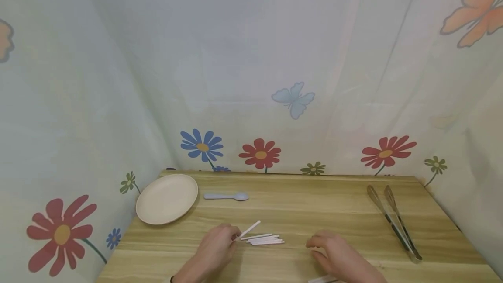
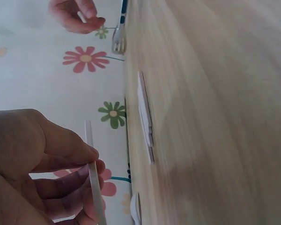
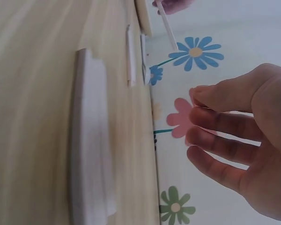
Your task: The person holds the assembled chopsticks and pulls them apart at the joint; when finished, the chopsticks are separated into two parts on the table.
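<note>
My left hand [image 1: 218,246] pinches one thin white stick [image 1: 250,228] between thumb and fingertips, raised above the tabletop; the left wrist view shows this stick [image 2: 94,183] crossing the fingertips. Just to the right of that hand lies a small pile of similar white sticks [image 1: 264,240]. My right hand [image 1: 334,254] hovers over the table right of the pile, fingers loosely bent and holding nothing. Below it, more white sticks [image 1: 323,279] show at the bottom edge of the head view; up close in the right wrist view they form a stack [image 3: 93,140].
A round cream plate [image 1: 167,199] sits at the table's back left. Beside it lies a pale blue-grey spoon [image 1: 228,196]. Metal tongs [image 1: 394,222] with dark grips lie on the right. Behind the wooden table [image 1: 306,208] hangs a flower-print curtain [image 1: 235,56], which also closes both sides.
</note>
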Tool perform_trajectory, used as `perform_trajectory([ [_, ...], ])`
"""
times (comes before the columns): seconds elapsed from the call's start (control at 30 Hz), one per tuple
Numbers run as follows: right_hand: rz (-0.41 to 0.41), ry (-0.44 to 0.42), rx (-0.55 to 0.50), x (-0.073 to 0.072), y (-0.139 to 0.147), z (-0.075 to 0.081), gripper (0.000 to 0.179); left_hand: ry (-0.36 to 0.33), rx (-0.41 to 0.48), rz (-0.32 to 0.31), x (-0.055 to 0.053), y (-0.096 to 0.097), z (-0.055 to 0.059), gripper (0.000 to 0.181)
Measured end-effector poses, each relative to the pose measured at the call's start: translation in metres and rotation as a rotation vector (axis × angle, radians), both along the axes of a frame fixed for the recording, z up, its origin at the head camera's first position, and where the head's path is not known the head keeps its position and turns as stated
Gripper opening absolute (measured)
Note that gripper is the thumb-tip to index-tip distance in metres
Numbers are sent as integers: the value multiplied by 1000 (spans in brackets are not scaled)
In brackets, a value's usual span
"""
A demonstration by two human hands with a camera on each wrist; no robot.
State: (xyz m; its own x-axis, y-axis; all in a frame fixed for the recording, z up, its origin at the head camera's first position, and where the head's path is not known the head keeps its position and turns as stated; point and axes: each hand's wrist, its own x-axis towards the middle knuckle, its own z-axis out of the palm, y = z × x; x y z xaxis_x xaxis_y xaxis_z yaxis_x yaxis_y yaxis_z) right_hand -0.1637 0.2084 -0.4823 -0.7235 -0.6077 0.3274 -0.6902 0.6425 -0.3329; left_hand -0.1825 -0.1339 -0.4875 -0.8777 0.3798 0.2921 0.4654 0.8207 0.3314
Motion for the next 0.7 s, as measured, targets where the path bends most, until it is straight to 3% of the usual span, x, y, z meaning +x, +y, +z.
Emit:
perform_trajectory([
  [0.27, -39, 209, -80, -6, -14, 6, 21, 91, -32, -47, -7, 14, 8, 13],
  [0.53, -25, 332, -107, -13, -25, 14, 23, 56, -41, -88, -15, 30, 16, 12],
  [0.7, -32, 338, -124, -16, -31, 18, 23, 34, -51, -92, -16, 39, 22, 12],
])
